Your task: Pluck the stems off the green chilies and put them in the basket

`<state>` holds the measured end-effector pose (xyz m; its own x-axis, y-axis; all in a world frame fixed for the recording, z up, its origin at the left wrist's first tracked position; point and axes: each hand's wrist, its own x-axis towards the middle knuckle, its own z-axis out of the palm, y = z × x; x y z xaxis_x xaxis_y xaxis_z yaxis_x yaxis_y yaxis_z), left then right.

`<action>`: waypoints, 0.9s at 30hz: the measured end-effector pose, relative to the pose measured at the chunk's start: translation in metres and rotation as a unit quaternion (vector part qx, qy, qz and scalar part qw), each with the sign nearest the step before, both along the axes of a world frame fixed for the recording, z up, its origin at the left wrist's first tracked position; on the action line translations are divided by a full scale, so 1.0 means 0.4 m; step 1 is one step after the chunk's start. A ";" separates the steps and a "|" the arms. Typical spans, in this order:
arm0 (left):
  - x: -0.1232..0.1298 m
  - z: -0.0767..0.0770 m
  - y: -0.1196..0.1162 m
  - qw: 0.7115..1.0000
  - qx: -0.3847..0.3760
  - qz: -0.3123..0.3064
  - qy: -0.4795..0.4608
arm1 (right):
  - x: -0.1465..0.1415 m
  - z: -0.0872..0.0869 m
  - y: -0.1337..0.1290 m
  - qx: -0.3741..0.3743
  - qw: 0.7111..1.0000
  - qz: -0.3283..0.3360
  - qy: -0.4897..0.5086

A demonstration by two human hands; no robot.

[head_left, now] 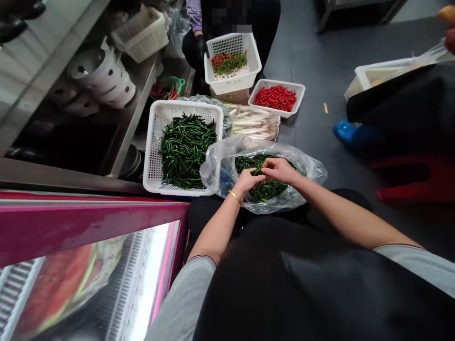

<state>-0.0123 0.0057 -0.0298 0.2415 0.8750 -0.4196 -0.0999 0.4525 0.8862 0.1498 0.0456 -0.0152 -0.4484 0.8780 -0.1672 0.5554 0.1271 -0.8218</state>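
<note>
A clear plastic bag [309,168] lies open before me, with green chilies [266,190] inside. Over it, my left hand [248,180] and my right hand [276,169] meet, fingertips close together. Both hands have their fingers pinched around something small and green, perhaps a chili, too small to make out clearly. A gold bangle circles my left wrist. To the left of the bag stands a white perforated basket [151,156] holding a pile of dark green chilies [186,149]. Part of the bag's edge overlaps the basket's right side.
Beyond the bag lie bundled white-stemmed vegetables [252,122] and a white tray [301,90] of red chilies. A person's gloved hand [201,46] touches another basket [232,86]. Metal shelving [137,111] and a pink-framed display case [88,222] stand left; a red stool [408,194] is at right.
</note>
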 end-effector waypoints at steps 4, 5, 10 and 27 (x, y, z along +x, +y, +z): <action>-0.021 -0.008 0.002 0.996 -0.058 0.064 0.006 | -0.087 -0.009 -0.011 0.186 0.972 0.023 -0.143; -0.035 -0.006 -0.002 0.994 -0.073 0.081 0.013 | -0.107 -0.007 -0.007 0.198 0.965 0.038 -0.165; -0.108 0.038 -0.040 0.997 0.020 0.026 0.063 | -0.127 0.033 -0.018 0.012 0.995 0.097 -0.024; -0.116 0.004 0.030 0.976 -0.118 0.169 -0.068 | -0.083 -0.086 0.162 0.007 0.923 0.086 -0.375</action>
